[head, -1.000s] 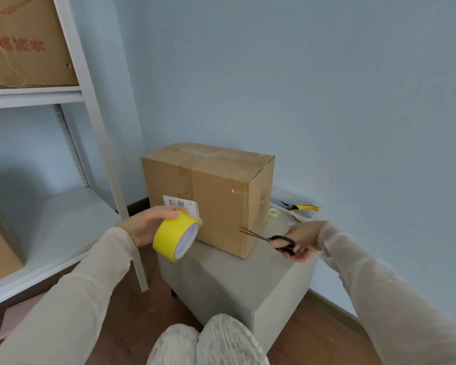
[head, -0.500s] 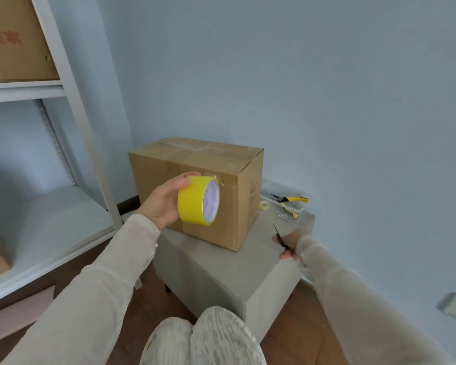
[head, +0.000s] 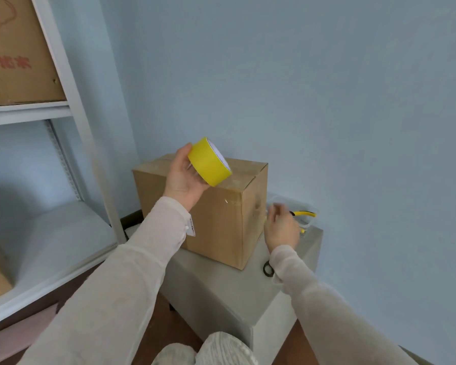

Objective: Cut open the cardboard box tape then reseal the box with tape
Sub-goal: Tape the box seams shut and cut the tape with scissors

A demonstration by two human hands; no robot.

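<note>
A closed cardboard box (head: pixel 221 219) stands on a grey padded stool (head: pixel 227 293). My left hand (head: pixel 182 177) holds a roll of yellow tape (head: pixel 209 162) raised above the box's top front edge. My right hand (head: pixel 281 227) hovers empty to the right of the box with its fingers loosely spread. The black scissors (head: pixel 267 268) lie on the stool under my right wrist; only one handle loop shows.
A clear plastic tray (head: pixel 304 214) with yellow-handled pliers (head: pixel 303 214) sits at the stool's back right, by the blue wall. A white metal shelf unit (head: pixel 71 106) with more cardboard boxes stands to the left. My knees are at the bottom edge.
My left hand lifted the tape roll from the box's front face to above its top. My right hand put the scissors down on the stool and rose, empty, beside the box.
</note>
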